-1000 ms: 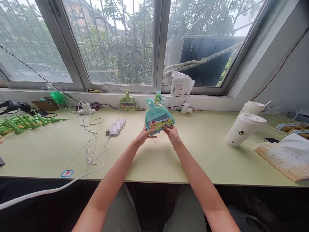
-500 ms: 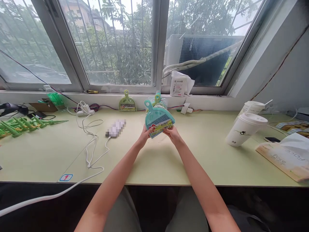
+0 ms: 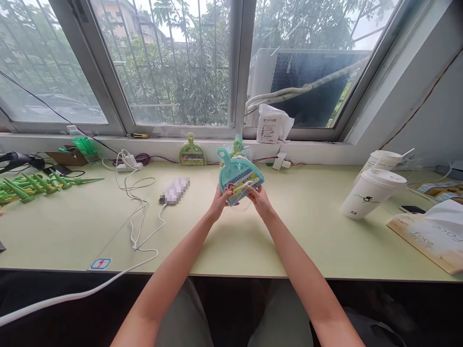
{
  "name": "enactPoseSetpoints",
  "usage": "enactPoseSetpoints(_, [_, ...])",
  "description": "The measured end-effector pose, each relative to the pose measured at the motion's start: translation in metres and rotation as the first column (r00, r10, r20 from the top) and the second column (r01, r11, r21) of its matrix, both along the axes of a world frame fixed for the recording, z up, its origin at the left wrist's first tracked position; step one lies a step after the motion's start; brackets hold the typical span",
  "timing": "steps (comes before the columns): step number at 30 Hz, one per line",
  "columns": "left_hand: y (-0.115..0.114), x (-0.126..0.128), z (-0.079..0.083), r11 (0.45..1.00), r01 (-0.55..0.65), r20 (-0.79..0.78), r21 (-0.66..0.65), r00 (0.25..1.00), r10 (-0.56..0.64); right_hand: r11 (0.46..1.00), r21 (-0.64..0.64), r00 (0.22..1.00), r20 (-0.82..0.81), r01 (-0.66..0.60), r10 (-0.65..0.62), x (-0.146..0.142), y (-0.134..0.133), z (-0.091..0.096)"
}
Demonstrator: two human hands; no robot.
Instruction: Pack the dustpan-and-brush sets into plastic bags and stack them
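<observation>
A teal dustpan and brush set (image 3: 239,177) with a printed label is held tilted above the table, its handle pointing up and to the left. My left hand (image 3: 219,202) grips its lower left corner, thumb on the front. On the lower right edge my right hand (image 3: 259,200) is closed the same way. Clear plastic wrap shows around the set. Behind it stand more dustpan sets, mostly hidden, with a green handle (image 3: 237,144) showing. A separate green dustpan set (image 3: 192,153) leans against the wall below the window.
White cables (image 3: 135,212) and a blurred-out object (image 3: 175,191) lie to the left. Green spiky plastic parts (image 3: 39,185) are at far left. At right stand two paper cups (image 3: 372,193) and a tissue pack (image 3: 423,236). A white package (image 3: 269,124) sits on the sill.
The teal dustpan set has turned slightly in my hands, and the right fingers have shifted a little on its edge. Both hands keep hold of it.
</observation>
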State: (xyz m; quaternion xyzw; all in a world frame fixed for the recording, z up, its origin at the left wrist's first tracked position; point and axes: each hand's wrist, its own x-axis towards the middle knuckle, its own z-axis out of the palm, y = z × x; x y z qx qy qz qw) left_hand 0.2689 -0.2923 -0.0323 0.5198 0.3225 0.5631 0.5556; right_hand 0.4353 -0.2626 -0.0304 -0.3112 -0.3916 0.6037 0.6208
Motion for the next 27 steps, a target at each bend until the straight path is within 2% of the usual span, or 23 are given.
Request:
enactPoseSetpoints(4, [-0.004,-0.002,0.006,1.000,0.011,-0.016,-0.022,1.000,-0.011,0.998,0.060,1.000,-0.016,-0.010,0.011,-0.006,-0.004,-0.001])
enactPoseSetpoints(7, [-0.009,0.001,0.010,0.979,0.189,-0.054,-0.070,0.980,-0.193,0.997,0.063,0.998,-0.034,0.050,-0.048,-0.004,-0.007,0.002])
enactPoseSetpoints(9, [-0.011,0.002,0.012,0.953,0.298,0.012,-0.060,0.955,-0.298,0.995,0.086,0.997,-0.059,0.051,-0.046,-0.002,-0.009,0.006])
enactPoseSetpoints(11, [-0.010,-0.001,0.014,0.942,0.335,0.146,-0.029,0.934,-0.327,0.993,0.106,0.996,-0.086,0.045,-0.036,-0.002,-0.012,0.011])
enactPoseSetpoints(15, [-0.008,-0.016,0.025,0.955,0.296,0.416,-0.002,0.869,-0.268,0.997,0.078,0.996,-0.092,0.015,-0.007,-0.009,-0.017,0.013])
enactPoseSetpoints(18, [-0.012,-0.016,0.033,0.958,0.281,0.530,-0.052,0.821,-0.212,0.998,0.042,0.997,-0.067,-0.044,0.047,-0.021,-0.022,0.010])
enactPoseSetpoints(23, [-0.030,0.014,0.035,0.956,0.283,0.564,-0.071,0.802,-0.196,0.997,0.068,0.994,-0.110,-0.020,0.028,-0.028,-0.028,0.013])
enactPoseSetpoints(25, [-0.033,0.022,0.034,0.962,0.262,0.539,-0.074,0.822,-0.182,0.995,0.104,0.992,-0.123,0.009,0.004,-0.023,-0.027,0.017])
enactPoseSetpoints(27, [-0.030,0.023,0.032,0.980,0.191,0.482,-0.060,0.865,-0.139,0.992,0.120,0.991,-0.132,0.042,-0.026,-0.017,-0.023,0.018])
